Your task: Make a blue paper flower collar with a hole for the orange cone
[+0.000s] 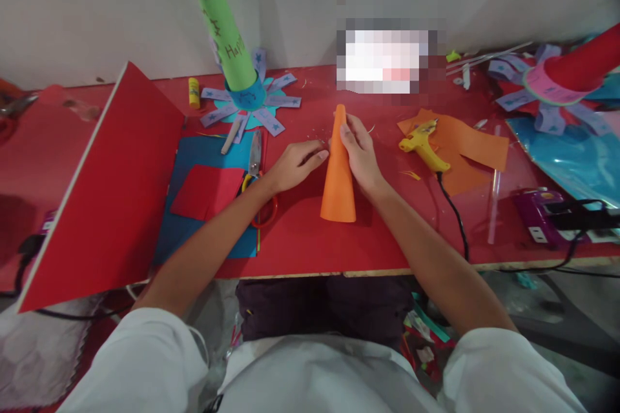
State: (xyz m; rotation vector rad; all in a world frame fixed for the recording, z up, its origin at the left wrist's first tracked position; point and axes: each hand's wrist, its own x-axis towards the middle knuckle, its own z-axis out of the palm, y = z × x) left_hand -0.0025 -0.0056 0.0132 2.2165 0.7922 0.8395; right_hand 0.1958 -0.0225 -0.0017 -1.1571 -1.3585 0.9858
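Observation:
An orange paper cone (pixel 339 174) stands over the red tabletop, its narrow end pointing away from me and its wide end towards me. My right hand (pixel 361 151) grips it from the right, thumb on the paper near the upper part and fingers partly behind it. On the left side, my left hand (pixel 301 164) has its fingers loosely bent and slightly apart. Its fingertips come close to the cone's left edge; whether they touch it I cannot tell. No object shows in that hand.
Left of my hands lie scissors (pixel 254 155), red paper (pixel 201 192), blue sheets (pixel 191 153) and an upright red board (pixel 109 200). A green paper tube (pixel 225 32) stands behind. To the right are a yellow glue gun (pixel 425 147), orange paper scraps (pixel 477 142) and a purple power strip (pixel 535 210).

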